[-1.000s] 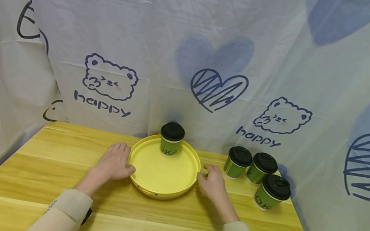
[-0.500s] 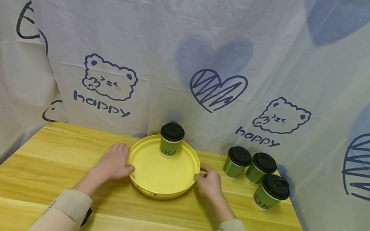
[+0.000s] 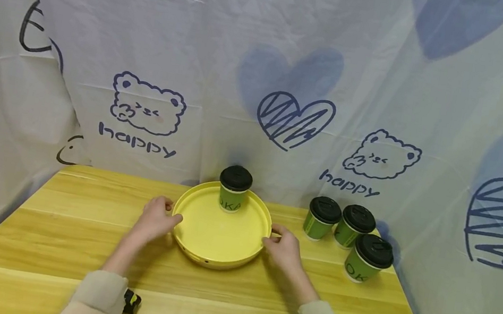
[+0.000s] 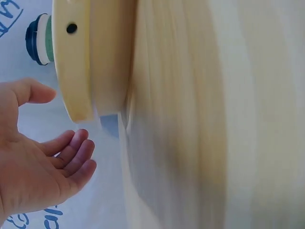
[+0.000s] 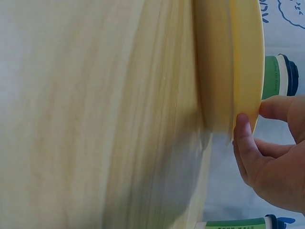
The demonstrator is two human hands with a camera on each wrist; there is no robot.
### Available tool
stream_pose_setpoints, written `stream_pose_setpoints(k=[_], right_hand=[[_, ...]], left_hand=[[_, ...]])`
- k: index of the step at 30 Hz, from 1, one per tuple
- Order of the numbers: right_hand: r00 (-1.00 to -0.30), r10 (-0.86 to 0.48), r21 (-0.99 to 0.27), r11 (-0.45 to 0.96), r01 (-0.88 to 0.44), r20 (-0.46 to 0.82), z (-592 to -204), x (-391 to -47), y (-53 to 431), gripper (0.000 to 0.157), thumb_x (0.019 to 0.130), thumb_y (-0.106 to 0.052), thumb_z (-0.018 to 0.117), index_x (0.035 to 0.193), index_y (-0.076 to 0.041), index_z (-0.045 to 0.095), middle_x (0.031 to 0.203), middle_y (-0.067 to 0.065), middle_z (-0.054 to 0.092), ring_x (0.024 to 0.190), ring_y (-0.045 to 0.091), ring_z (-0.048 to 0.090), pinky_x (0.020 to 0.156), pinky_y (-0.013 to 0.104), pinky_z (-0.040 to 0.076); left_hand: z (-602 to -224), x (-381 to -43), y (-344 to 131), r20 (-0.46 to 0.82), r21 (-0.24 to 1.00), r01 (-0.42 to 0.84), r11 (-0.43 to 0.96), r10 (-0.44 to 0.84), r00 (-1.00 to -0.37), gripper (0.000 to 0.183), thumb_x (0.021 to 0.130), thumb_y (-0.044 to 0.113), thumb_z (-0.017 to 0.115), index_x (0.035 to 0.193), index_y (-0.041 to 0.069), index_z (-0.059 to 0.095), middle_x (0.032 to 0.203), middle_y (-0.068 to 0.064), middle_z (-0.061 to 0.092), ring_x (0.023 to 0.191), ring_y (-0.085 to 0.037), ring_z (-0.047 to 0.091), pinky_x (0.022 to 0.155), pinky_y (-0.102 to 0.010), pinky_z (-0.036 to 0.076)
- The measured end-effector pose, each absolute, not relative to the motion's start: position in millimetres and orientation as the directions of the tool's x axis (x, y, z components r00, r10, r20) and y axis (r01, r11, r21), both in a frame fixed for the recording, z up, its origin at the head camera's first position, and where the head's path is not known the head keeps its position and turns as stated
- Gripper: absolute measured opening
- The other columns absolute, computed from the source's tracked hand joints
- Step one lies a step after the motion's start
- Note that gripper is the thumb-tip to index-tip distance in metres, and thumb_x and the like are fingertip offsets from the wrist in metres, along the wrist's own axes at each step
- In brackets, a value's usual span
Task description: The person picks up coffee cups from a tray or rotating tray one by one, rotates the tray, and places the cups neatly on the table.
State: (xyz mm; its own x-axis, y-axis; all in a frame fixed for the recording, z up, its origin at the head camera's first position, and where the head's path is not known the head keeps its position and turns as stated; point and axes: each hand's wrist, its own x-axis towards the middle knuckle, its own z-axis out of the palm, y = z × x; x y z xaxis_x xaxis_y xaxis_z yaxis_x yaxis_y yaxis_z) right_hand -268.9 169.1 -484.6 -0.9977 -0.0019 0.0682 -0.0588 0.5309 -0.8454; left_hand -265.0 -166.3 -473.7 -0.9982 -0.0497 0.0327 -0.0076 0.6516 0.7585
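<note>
A round yellow tray (image 3: 213, 235) with a raised rim is on the table. Near its back edge stands a green paper coffee cup (image 3: 231, 199) with a black lid. On the tray's right side my right hand (image 3: 284, 247) pinches the rim, thumb on top and fingers at the outer wall (image 5: 248, 62). My left hand (image 3: 154, 224) is at the left side; in the left wrist view its thumb and loosely bent fingers (image 4: 83, 152) are spread around the rim with a gap. The tray's far wall is hidden.
Three more lidded green cups stand right of the tray: one at the left (image 3: 319, 225), one in the middle (image 3: 351, 232) and one nearer the front (image 3: 360, 266). A printed cloth (image 3: 216, 136) hangs behind the wooden table (image 3: 212, 301).
My left hand has turned from lying flat beside the tray to facing its rim with thumb and fingers apart. My right hand has moved left onto the rim. The cups stay put.
</note>
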Motion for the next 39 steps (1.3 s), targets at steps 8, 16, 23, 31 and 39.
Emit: stream_pose_setpoints(k=[8,16,23,31,39], right_hand=[[-0.998,-0.015,-0.842,0.536,-0.066,0.069,-484,-264,169,0.053,0.089,-0.006,0.073,0.138,0.011,0.058,0.105,0.019,0.073,0.089,0.022,0.070,0.070,0.029,0.057],[-0.998,-0.023,-0.841,0.538,-0.061,0.058,-482,-257,167,0.056,0.091,-0.006,0.073,0.141,0.012,0.055,0.113,0.022,0.070,0.081,0.016,0.065,0.063,0.028,0.055],[-0.999,-0.007,-0.838,0.543,-0.047,0.051,-480,-253,165,0.057,0.092,-0.009,0.073,0.142,0.012,0.054,0.125,0.023,0.067,0.082,0.016,0.065,0.062,0.026,0.053],[-0.998,0.053,-0.889,0.458,0.003,0.023,-479,-257,167,0.049,0.095,-0.015,0.069,0.138,0.006,0.060,0.110,0.021,0.073,0.086,0.023,0.072,0.068,0.030,0.059],[-0.997,0.055,-0.860,0.510,-0.015,0.050,-478,-270,171,0.048,0.097,-0.017,0.068,0.139,0.005,0.060,0.129,0.020,0.067,0.097,0.025,0.069,0.075,0.033,0.058]], left_hand=[[-473,-258,-160,-0.007,0.844,-0.045,0.535,-0.074,-0.997,0.069,0.087,0.010,0.068,0.141,-0.023,0.041,0.130,-0.036,0.053,0.122,-0.045,0.054,0.107,-0.054,0.047],[-476,-254,-156,0.003,0.875,-0.029,0.484,-0.064,-0.998,0.067,0.084,0.000,0.067,0.141,-0.024,0.041,0.130,-0.038,0.054,0.116,-0.049,0.064,0.090,-0.042,0.060],[-478,-254,-155,0.003,0.884,-0.026,0.467,-0.061,-0.998,0.067,0.083,-0.004,0.065,0.142,-0.024,0.040,0.131,-0.039,0.053,0.118,-0.051,0.062,0.089,-0.042,0.061],[-479,-261,-157,-0.011,0.866,-0.040,0.498,-0.061,-0.998,0.067,0.083,-0.002,0.064,0.142,-0.023,0.041,0.131,-0.038,0.054,0.119,-0.048,0.060,0.094,-0.047,0.058],[-479,-271,-161,-0.012,0.848,-0.035,0.529,-0.046,-0.999,0.064,0.084,0.000,0.065,0.140,-0.022,0.043,0.131,-0.036,0.056,0.118,-0.045,0.059,0.097,-0.049,0.055]])
